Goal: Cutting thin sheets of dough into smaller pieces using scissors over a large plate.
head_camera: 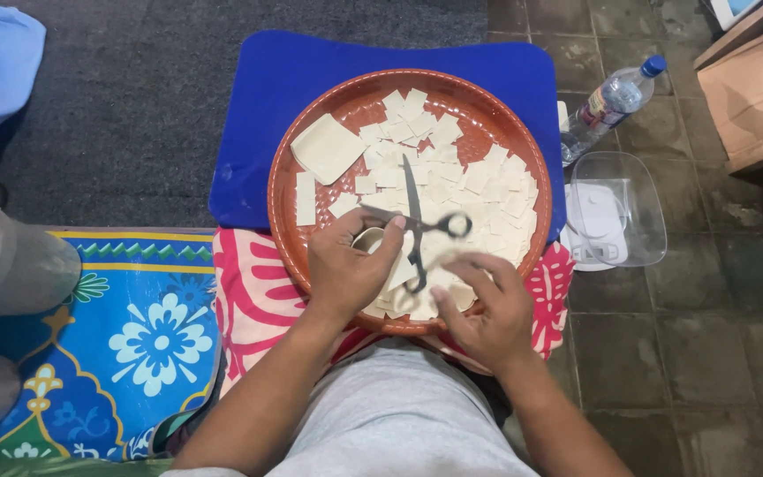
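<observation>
The left hand has its fingers curled together around a pale rolled strip of dough, thumb and forefinger pinching it at the near rim of the round terracotta tray. Just beyond those fingertips lie black scissors, blades pointing away, one loop handle beside the forefinger and the other nearer the right hand. The right hand's fingers are spread apart and blurred, so whether they touch the lower handle is hard to tell; they seem to grip nothing. Cut dough squares cover the tray past the scissors, with a larger uncut slab to the far left of the fingers.
</observation>
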